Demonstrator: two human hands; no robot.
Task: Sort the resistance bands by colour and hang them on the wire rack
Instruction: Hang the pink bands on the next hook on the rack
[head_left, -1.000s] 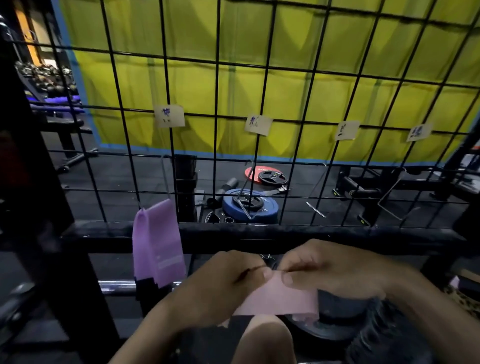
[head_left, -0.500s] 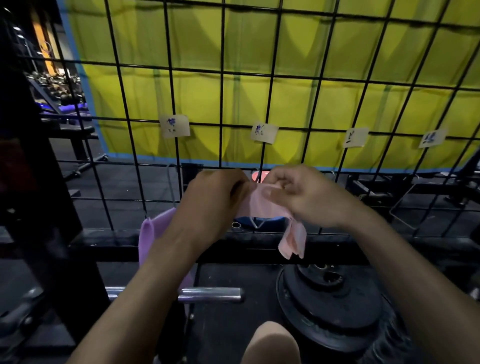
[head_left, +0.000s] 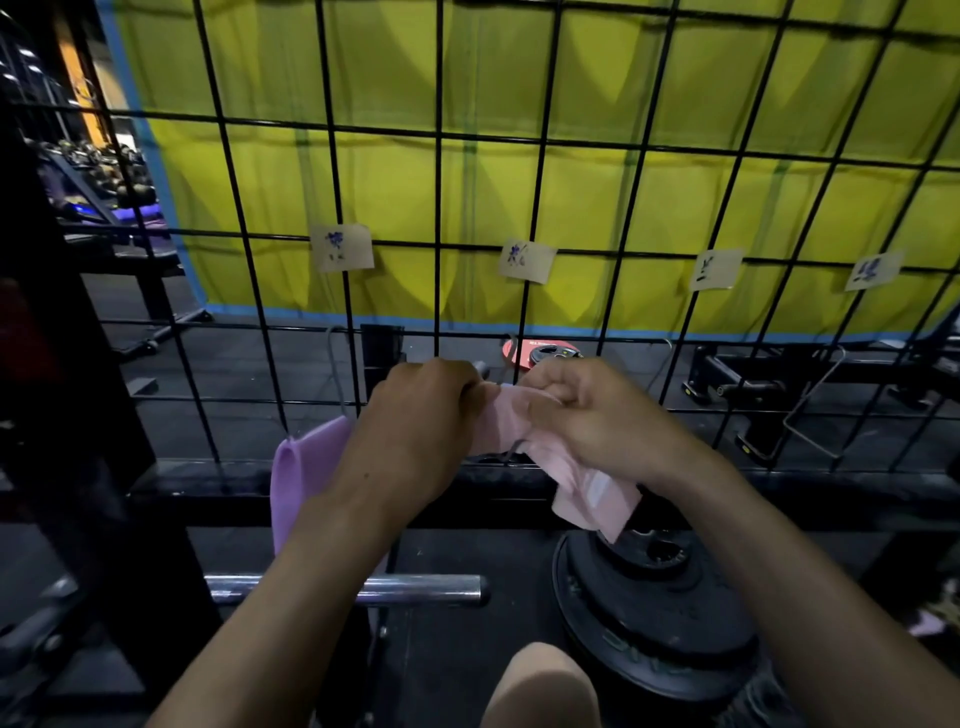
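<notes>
A pink resistance band (head_left: 587, 493) is held up against the black wire rack (head_left: 540, 156), at the metal hook (head_left: 511, 447) below the second paper label (head_left: 525, 260). My left hand (head_left: 421, 431) grips the band's left end and my right hand (head_left: 587, 415) pinches its upper right part; the loose end droops below my right hand. A purple band (head_left: 301, 467) hangs from the hook under the first label (head_left: 342, 248), partly hidden by my left forearm.
Two more paper labels (head_left: 716, 268) (head_left: 872, 270) and bare wire hooks (head_left: 810, 415) sit further right on the rack. Black weight plates (head_left: 654, 613) lie below right, a chrome bar (head_left: 415, 590) below centre. My knee (head_left: 540, 686) shows at the bottom.
Both hands have lifted the pink band from lap height up to the rack's second hook, and the band has bunched between them.
</notes>
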